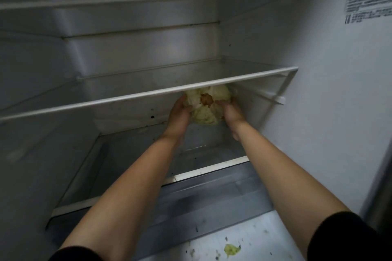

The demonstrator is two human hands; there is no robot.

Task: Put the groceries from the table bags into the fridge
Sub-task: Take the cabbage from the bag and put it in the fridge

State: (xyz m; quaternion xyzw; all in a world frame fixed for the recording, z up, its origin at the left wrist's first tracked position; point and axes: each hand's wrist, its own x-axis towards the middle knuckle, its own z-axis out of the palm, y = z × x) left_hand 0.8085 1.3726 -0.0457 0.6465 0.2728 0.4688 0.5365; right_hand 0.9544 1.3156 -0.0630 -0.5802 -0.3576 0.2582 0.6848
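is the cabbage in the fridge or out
In: the cabbage is under the middle shelf, held by the left hand and right hand. Whether it rests on the lower shelf, cannot tell.

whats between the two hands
A round pale green cabbage, brown stem end toward the camera, sits between the left hand and right hand, both gripping it, in the head view.
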